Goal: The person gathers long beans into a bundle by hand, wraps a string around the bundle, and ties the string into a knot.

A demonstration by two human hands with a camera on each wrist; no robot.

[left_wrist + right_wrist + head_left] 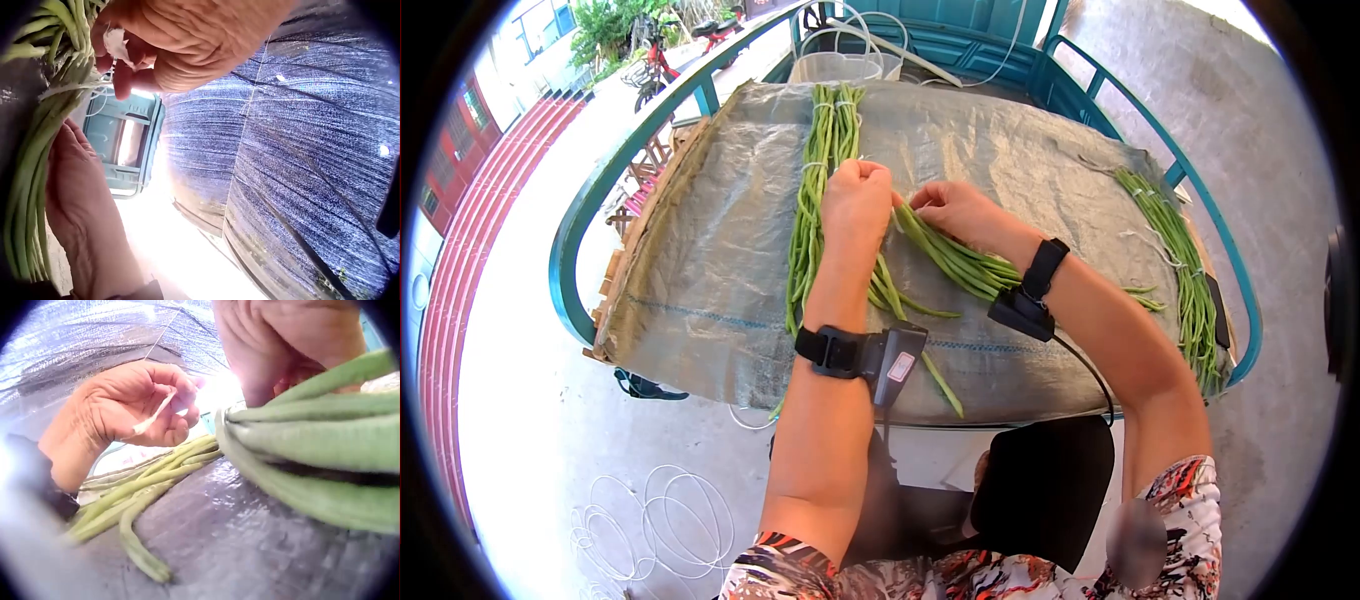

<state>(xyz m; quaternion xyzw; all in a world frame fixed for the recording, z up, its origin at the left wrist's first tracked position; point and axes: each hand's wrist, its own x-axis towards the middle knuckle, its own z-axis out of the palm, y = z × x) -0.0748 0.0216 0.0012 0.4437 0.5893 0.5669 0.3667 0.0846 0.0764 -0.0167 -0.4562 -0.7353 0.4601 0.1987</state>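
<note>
My left hand [860,200] is curled, pinching a white tie string [154,415] between thumb and fingers. In the left wrist view, that string runs to the wrapped neck of a bundle of long green beans [34,150]. My right hand [968,212] grips the bundle near its tied end; its fingertips are partly hidden behind the beans in the right wrist view. The bundle [960,262] slants down to the right, under the right wrist. Tied bundles of long beans [812,190] lie lengthwise beside the left hand. Several loose beans [140,540] lie beneath the left forearm.
A grey woven sheet [700,230] covers the bed of a teal cart, with a side rail [570,240] on the left. More long beans [1170,250] lie along the right edge. A clear tub [835,68] stands behind. White wire loops [655,530] lie on the ground.
</note>
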